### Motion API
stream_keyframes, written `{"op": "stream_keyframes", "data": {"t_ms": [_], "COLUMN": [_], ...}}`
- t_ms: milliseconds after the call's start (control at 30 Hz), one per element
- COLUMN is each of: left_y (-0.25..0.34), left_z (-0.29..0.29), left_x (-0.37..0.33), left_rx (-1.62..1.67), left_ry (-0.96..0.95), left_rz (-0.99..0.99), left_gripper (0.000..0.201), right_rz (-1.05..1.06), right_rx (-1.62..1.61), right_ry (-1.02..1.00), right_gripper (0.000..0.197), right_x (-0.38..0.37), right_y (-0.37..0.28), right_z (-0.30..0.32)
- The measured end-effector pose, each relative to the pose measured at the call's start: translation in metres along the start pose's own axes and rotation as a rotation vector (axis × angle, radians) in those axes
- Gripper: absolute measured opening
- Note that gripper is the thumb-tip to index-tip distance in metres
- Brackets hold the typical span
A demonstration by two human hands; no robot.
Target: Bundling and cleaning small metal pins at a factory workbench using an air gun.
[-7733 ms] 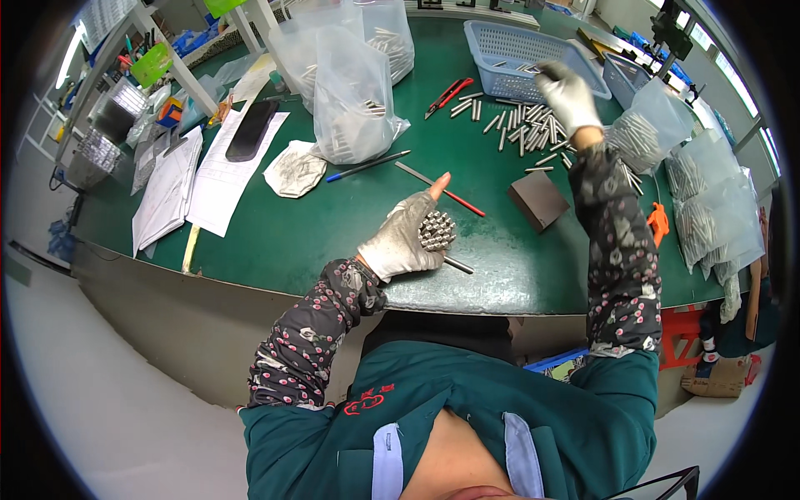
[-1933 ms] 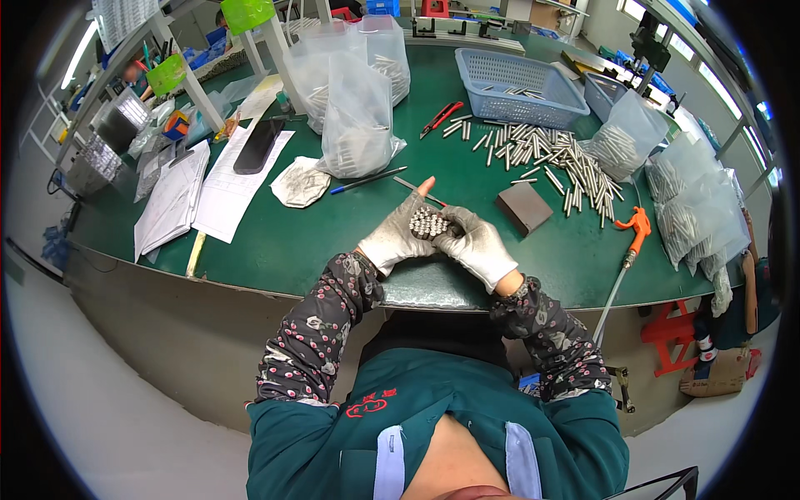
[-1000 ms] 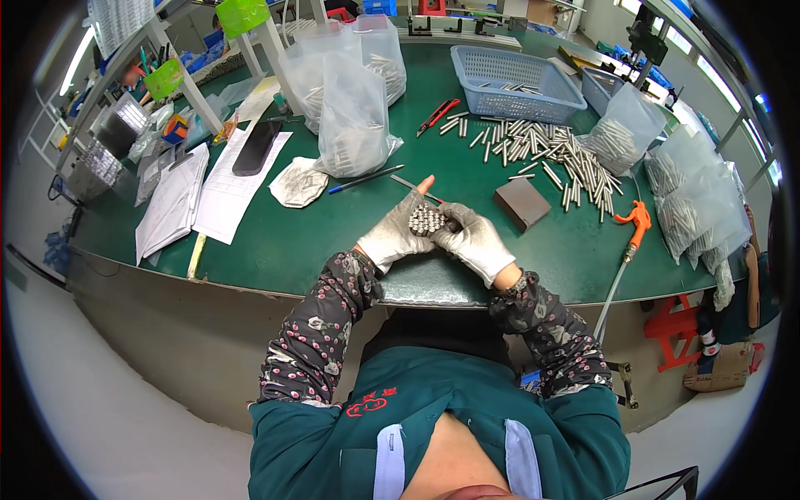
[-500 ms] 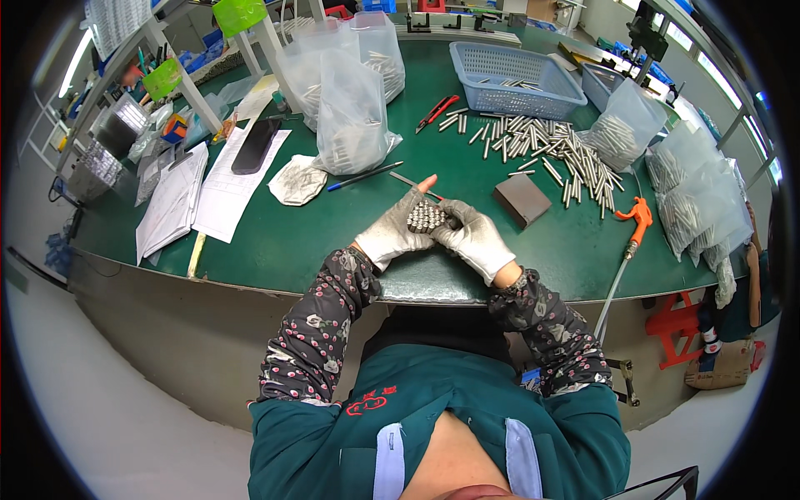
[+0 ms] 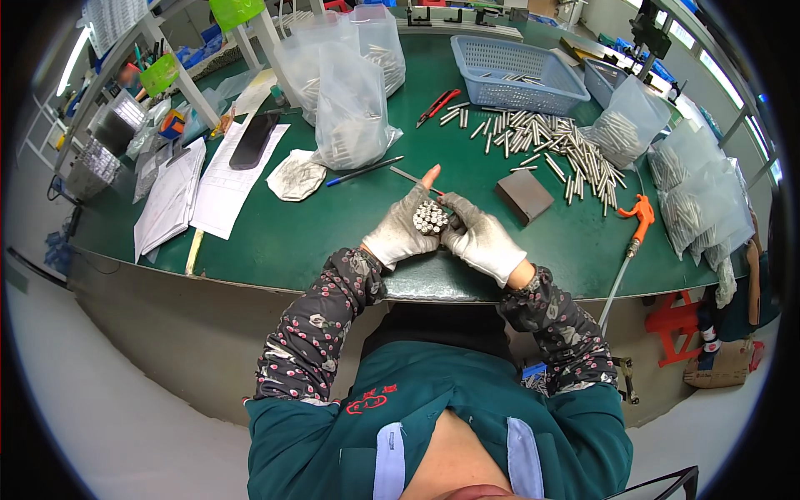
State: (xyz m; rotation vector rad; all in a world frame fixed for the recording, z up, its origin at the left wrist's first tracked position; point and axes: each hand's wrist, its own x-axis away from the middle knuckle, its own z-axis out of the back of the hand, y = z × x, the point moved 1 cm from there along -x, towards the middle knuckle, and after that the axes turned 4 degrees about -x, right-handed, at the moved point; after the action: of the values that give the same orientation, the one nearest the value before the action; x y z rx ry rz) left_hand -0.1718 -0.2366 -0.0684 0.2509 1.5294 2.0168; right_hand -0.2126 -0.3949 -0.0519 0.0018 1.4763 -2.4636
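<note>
Green counter [image 5: 333, 242] crowded with clear bags of metal rods [image 5: 350, 108], a blue basket [image 5: 517, 62], papers at far left. Near the front edge, a bundle of short metal rods [image 5: 431, 217], ends up, between two gloved hands. Left hand [image 5: 403, 229] wrapped around the bundle, fingers clamped on it. Right hand [image 5: 482, 241] pressed against its other side, fingers curled on it. Loose rods [image 5: 558, 146] scattered beyond, dark block [image 5: 524, 196] just beside.
</note>
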Motion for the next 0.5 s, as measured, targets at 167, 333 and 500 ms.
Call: {"op": "stream_keyframes", "data": {"t_ms": [167, 333, 500], "left_y": [-0.001, -0.007, -0.002], "left_z": [0.002, 0.001, 0.001], "left_x": [0.001, 0.001, 0.001], "left_rx": [-0.006, -0.092, -0.086], "left_ry": [-0.018, 0.010, -0.002], "left_rz": [-0.041, -0.116, -0.101], "left_gripper": [0.103, 0.107, 0.111], "right_rz": [0.119, 0.495, 0.518], "right_rx": [0.294, 0.571, 0.802], "right_ry": [0.147, 0.094, 0.015], "right_gripper": [0.034, 0.020, 0.027], "right_x": [0.010, 0.006, -0.002], "right_y": [-0.034, -0.051, -0.046], "right_z": [0.009, 0.004, -0.004]}}
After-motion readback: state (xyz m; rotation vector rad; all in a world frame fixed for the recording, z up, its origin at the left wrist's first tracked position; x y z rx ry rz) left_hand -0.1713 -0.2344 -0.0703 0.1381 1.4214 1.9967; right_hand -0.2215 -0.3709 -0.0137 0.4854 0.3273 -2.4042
